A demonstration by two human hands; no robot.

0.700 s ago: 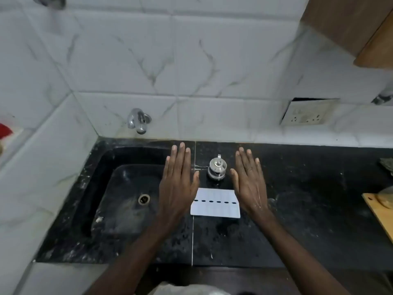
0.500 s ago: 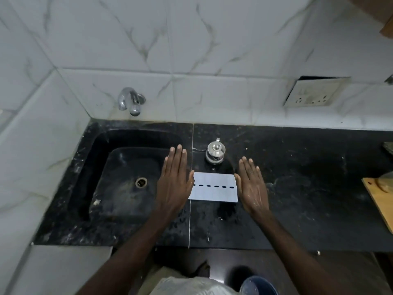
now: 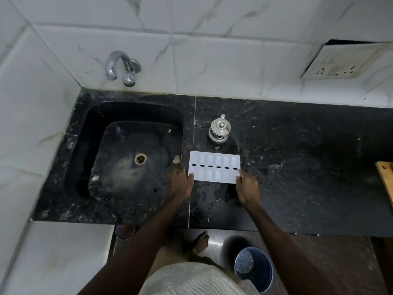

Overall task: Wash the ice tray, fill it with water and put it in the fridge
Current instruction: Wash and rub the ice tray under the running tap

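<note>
Ice tray (image 3: 214, 167), white, on table (image 3: 308, 167): left grip (image 3: 180, 184) pinches its near-left corner, right grip (image 3: 247, 188) its near-right. Steel lidded pot (image 3: 219, 130) beyond the grips; sink (image 3: 85, 145) left of them.

Colours noted: ice tray (image 3: 212, 161) white with a central row of six black ovals; counter (image 3: 302, 167) black, pale-speckled; sink (image 3: 85, 145) black; wall tiles (image 3: 212, 60) white, grey-veined marble; tap (image 3: 112, 64) chrome silver; bucket (image 3: 262, 273) blue; garment (image 3: 191, 281) off-white, grey chevrons.
</note>
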